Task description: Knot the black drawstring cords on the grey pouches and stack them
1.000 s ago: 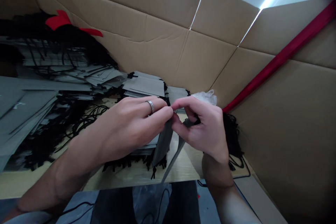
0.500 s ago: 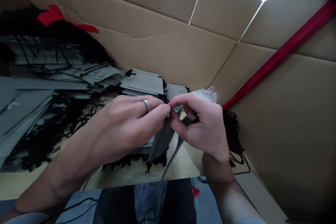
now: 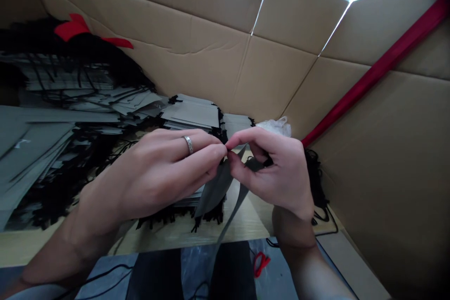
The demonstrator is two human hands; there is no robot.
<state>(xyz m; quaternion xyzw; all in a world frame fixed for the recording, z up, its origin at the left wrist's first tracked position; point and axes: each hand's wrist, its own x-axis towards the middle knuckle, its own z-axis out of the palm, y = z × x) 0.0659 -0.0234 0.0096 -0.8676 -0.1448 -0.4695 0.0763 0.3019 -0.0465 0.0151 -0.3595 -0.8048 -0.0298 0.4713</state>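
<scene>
In the middle of the head view, my left hand [image 3: 158, 168], with a ring on one finger, is closed in a pinch. Its fingertips meet those of my right hand [image 3: 274, 164], whose thumb and index finger are pinched together too. Below them hangs a thin grey sheet [image 3: 215, 193] with a black knotted cord end at its lower corner. Its upper edge runs into the fingertips, where the exact grip is hidden. A narrow grey strip [image 3: 236, 206] curves down beside it, under my right hand.
Stacks of grey sheets with black cords [image 3: 191, 111] stand behind my hands, and larger piles [image 3: 35, 150] fill the left. A crumpled clear plastic bag [image 3: 276, 126] lies by the cardboard wall [image 3: 197, 56]. Black cords [image 3: 316, 178] lie at right; a red loop [image 3: 260, 264] is below the table edge.
My hands stay pinched together at nearly the same spot. My right hand has shifted slightly right, and my left hand has turned a little. The red loop below shows more fully.
</scene>
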